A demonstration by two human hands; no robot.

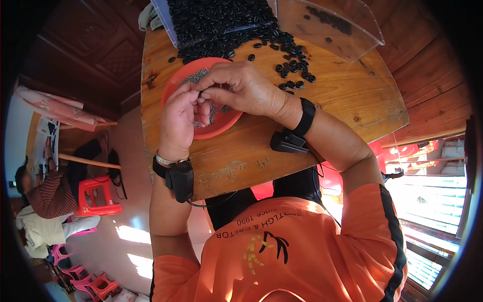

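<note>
Over a round orange bowl [230, 120] my two hands meet, fingertips together. The bowl holds many small grey metal pieces [196, 75], which look like screws. My left hand [180, 116] is closed, its thumb and fingers pinching a tiny black piece [200, 94]. From the right, my right hand [244, 88] reaches across with thumb and forefinger pinched at the same piece. Most of that piece is hidden by the fingers. Just behind the bowl lie many small black oval plastic parts [216, 21], heaped in and spilling out of a clear bin.
Loose black parts [294, 66] are scattered right of the bowl on the wooden table [342, 90]. At the back right stands a clear plastic container [347, 45] with a few parts. Left, beyond the table, are a red stool [98, 196] and other people [53, 194].
</note>
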